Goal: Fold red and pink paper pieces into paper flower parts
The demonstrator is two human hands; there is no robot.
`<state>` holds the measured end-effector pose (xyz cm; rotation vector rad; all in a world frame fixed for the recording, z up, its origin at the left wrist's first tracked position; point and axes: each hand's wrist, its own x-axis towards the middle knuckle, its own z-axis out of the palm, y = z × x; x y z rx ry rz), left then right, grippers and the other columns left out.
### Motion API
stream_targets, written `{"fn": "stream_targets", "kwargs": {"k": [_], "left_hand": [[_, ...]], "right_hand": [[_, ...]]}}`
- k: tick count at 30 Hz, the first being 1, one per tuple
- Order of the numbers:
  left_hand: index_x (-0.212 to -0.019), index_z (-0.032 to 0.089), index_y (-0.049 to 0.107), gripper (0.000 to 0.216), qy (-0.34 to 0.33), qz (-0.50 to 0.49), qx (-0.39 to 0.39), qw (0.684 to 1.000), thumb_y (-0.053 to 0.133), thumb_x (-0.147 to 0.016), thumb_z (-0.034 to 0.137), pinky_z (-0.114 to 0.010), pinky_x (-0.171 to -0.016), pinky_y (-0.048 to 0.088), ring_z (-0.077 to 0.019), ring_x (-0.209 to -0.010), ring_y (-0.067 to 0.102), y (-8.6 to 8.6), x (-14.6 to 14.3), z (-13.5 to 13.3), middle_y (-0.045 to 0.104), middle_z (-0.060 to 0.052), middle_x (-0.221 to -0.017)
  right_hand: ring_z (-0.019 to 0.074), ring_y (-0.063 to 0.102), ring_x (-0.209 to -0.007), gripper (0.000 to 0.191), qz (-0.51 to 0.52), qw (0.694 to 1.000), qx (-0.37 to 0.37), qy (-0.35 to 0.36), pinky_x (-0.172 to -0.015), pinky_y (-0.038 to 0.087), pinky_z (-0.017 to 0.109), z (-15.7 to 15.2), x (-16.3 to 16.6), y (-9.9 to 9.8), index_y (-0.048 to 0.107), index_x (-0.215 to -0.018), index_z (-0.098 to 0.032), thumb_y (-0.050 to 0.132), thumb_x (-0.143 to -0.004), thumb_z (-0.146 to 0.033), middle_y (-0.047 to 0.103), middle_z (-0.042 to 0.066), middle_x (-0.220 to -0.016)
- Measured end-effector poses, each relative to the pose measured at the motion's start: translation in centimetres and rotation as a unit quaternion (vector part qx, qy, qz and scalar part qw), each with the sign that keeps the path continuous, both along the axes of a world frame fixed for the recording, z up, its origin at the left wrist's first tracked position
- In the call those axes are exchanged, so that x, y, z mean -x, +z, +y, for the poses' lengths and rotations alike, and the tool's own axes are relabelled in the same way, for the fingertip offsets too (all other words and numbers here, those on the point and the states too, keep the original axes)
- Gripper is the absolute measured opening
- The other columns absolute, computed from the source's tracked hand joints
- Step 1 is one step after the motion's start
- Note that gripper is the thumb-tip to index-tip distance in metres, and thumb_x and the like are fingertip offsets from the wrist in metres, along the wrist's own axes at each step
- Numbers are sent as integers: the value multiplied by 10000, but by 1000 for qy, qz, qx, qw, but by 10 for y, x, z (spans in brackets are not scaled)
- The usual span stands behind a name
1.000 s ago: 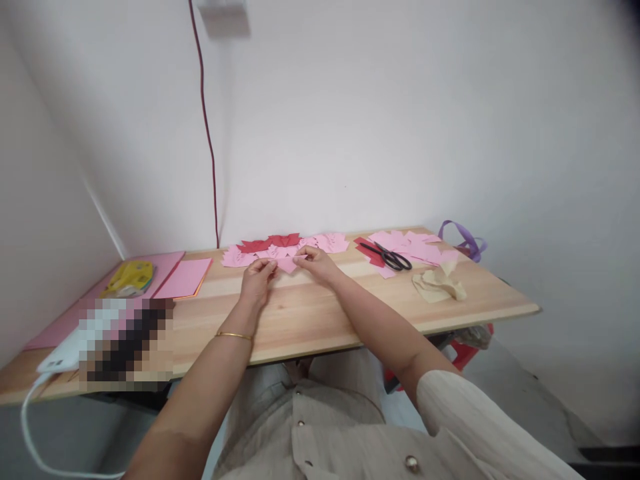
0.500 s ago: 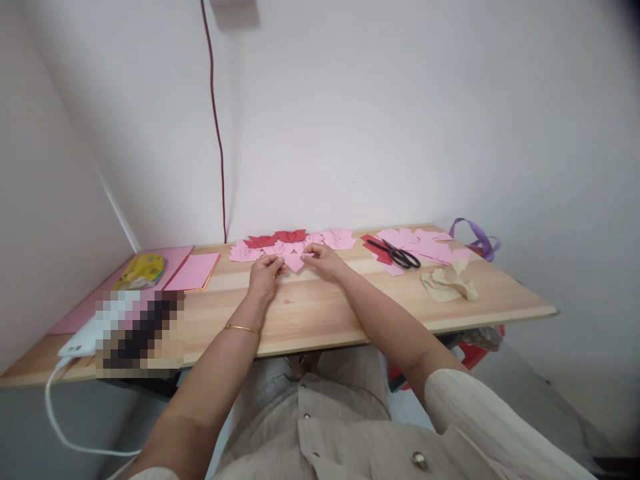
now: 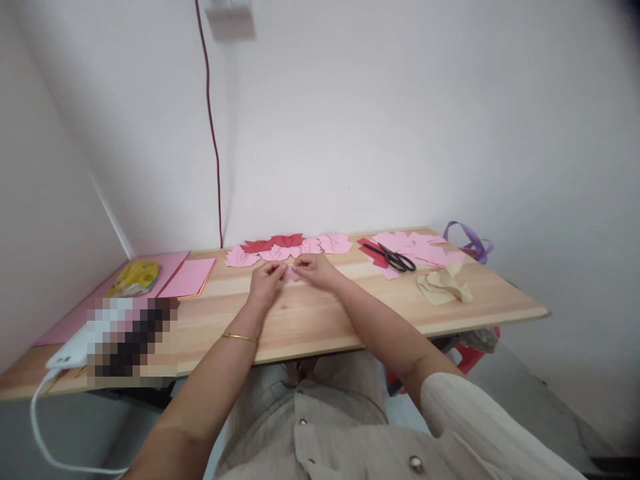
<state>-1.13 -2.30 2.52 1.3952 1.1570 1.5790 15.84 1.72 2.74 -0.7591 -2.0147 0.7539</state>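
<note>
A small piece of pink paper (image 3: 293, 273) is pinched between my two hands above the middle of the table. My left hand (image 3: 267, 279) grips its left side with thumb and forefinger. On the other side, my right hand (image 3: 315, 270) has its fingers closed on the paper, and they cover much of it. Just behind the hands, folded pink paper pieces (image 3: 334, 243) and folded red paper pieces (image 3: 287, 241) lie in a row along the wall.
Black-handled scissors (image 3: 395, 259) rest on loose pink and red paper (image 3: 427, 250) at the right. Nearby are crumpled tan paper (image 3: 444, 287) and a purple ribbon (image 3: 473, 240). Pink sheets (image 3: 190, 277), a yellow packet (image 3: 135, 277) and a white corded device (image 3: 70, 353) occupy the wooden table's left.
The pink paper, a downward-pointing triangle before, now shows as a smaller piece between my fingers. My hands have come closer together. The whole view has shifted slightly.
</note>
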Motion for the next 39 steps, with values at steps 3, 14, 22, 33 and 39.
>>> {"fn": "stream_targets", "kwargs": {"k": [3,14,22,33,39], "left_hand": [[-607,173,676,181,-5,12,4,1000,748,-620,339,-239,-598,372,-124,-578,469,-1,-1,-1,554,5,-558],[-599,167,637,164,22,-43,4,999,726,-613,303,-226,-560,362,-102,-539,448,-5,7,10,531,18,-534],[-626,155,628,223,33,-119,36,992,767,-556,314,-217,-550,390,-84,-527,465,-6,19,17,540,25,-547],[-566,159,625,170,44,44,2,998,705,-633,293,-225,-540,352,-96,-533,441,-6,11,12,520,21,-518],[-615,150,623,236,2,-34,42,999,748,-605,350,-221,-522,354,-86,-502,424,-5,1,7,499,30,-508]], "right_hand": [[141,537,-708,178,-38,998,-36,-22,-693,370,250,-2,1,3,676,-789,-176,556,-770,-306,655,20,-759],[116,485,-613,62,-58,994,-29,-90,-629,325,236,-2,-1,9,612,-647,-173,551,-640,-184,586,-14,-624],[114,461,-610,61,-13,996,44,-70,-587,328,239,16,-23,6,567,-605,-165,522,-637,-191,562,-3,-633],[146,528,-780,212,-57,995,-80,-3,-718,379,262,12,-11,3,637,-857,-166,523,-839,-345,628,48,-845],[109,441,-625,254,-76,996,-44,14,-599,320,225,2,3,0,535,-687,-157,474,-868,-325,497,-15,-638]]}}
